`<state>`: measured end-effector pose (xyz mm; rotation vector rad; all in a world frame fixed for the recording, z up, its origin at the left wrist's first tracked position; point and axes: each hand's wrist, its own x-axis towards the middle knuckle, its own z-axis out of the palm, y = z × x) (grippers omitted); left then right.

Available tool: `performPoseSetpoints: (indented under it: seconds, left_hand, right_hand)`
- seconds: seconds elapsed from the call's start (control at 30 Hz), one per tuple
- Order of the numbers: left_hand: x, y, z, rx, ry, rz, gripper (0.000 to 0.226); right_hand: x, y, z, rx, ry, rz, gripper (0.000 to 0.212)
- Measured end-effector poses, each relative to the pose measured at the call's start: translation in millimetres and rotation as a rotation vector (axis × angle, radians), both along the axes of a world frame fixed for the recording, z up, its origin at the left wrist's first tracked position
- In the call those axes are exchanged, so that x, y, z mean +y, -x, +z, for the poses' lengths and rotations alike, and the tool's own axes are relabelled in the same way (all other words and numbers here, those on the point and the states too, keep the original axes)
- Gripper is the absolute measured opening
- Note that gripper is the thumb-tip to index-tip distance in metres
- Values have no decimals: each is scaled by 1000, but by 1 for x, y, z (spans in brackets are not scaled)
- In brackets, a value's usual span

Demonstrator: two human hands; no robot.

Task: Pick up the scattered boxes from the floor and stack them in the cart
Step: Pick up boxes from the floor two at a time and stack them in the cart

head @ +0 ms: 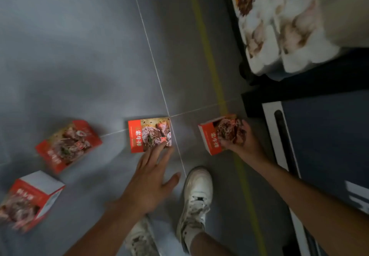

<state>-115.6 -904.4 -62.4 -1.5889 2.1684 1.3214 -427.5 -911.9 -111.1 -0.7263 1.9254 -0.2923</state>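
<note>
Several red boxes with a meat picture lie on the grey tiled floor. My right hand (241,139) grips one red box (211,137) from its right side, at the floor beside the yellow line. My left hand (151,179) is spread open, its fingertips just touching the near edge of a second box (148,133) lying flat at the tile joint. A third box (67,145) lies tilted further left. A fourth box (28,199), red with white sides, sits at the lower left edge. Stacked white packages (279,28) rest on a dark cart (339,70) at the upper right.
A yellow floor line (211,60) runs from the top down between my feet and the cart. My white shoes (195,199) stand below the boxes. A dark blue panel with a white edge (323,147) fills the right side.
</note>
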Motion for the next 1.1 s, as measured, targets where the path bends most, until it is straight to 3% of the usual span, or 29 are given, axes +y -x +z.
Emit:
performPoseSetpoints:
  seconds: [0.17, 0.33, 0.47, 0.67, 0.77, 0.83, 0.93, 1.03, 1.1]
  left_hand:
    - [10, 2, -50, 44, 49, -61, 71]
    - [19, 5, -87, 87, 13, -55, 68]
    - [20, 9, -93, 141, 76, -36, 59]
    - [24, -5, -75, 182, 124, -16, 53]
    - [26, -19, -61, 125, 91, 13, 56]
    - [26, -28, -51, 91, 67, 53, 60]
    - [25, -37, -41, 58, -97, 311, 69]
    - [18, -41, -42, 57, -246, 754, 55]
    - [8, -41, -49, 59, -314, 993, 56]
  right_hand:
    - [-4, 15, -57, 134, -43, -31, 133]
    - [-5, 20, -79, -6, -124, -112, 96]
    - [9, 13, -81, 46, 12, -164, 70]
    - [25, -17, -71, 88, 153, -208, 101]
    - [28, -30, -54, 225, 141, -79, 119]
    - [29, -37, -37, 288, 133, -24, 119]
    - [29, -46, -4, 320, 138, 34, 115]
    - [30, -50, 22, 300, 140, 27, 112]
    - [30, -50, 31, 297, 165, 44, 113]
